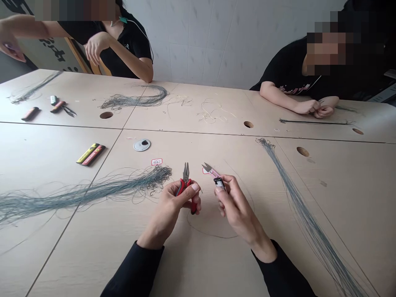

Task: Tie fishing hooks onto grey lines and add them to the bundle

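My left hand [177, 202] is closed round red-handled pliers [186, 175], whose jaws point away from me. A small thin piece sticks out by its fingertips. Closed too, my right hand [236, 206] holds a lighter [220, 184] under the thumb together with small pink-handled snips [210, 168], their blades pointing up and left. A thin line [216, 236] loops on the table below and between both hands. To the left lies a thick bundle of grey-green lines [117, 190] with hooks at its near end; a second bundle [293, 192] runs down the right side.
Two lighters [91, 154] and a round metal cover [142, 144] lie at left. Round holes [302, 152] pierce the table [198, 272]. Across it, one person [136, 45] reaches left and another [284, 66] works with both hands. More line bundles [139, 99] lie there.
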`<act>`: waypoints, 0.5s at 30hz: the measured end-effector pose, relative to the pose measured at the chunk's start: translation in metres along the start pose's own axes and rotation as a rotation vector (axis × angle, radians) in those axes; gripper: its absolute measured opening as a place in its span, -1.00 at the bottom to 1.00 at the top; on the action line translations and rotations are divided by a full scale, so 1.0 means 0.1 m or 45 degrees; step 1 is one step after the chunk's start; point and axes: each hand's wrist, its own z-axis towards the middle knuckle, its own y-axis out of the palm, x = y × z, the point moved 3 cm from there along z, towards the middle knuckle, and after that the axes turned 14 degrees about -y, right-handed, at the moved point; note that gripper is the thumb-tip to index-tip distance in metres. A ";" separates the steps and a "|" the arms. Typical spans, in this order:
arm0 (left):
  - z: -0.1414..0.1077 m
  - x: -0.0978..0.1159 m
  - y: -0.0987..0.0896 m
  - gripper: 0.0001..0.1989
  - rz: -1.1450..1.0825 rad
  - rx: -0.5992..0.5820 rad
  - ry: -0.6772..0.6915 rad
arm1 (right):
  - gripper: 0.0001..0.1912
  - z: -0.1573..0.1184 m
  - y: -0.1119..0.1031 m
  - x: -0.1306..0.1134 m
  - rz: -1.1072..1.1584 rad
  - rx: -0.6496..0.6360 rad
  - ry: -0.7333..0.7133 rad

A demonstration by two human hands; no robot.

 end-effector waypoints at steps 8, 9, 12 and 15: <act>0.01 -0.04 0.01 -0.68 -0.055 -0.032 -0.056 | -0.62 -0.04 0.09 0.02 0.345 -0.083 0.059; 0.01 -0.05 0.02 -0.68 -0.068 -0.039 -0.065 | -0.61 -0.04 0.10 0.03 0.371 -0.099 0.086; 0.03 -0.05 0.02 -0.69 -0.102 -0.056 -0.091 | -0.49 -0.04 0.11 0.06 0.368 -0.122 0.164; 0.03 -0.05 0.04 -0.68 -0.114 -0.075 -0.107 | -0.32 -0.03 0.13 0.07 0.292 -0.130 0.207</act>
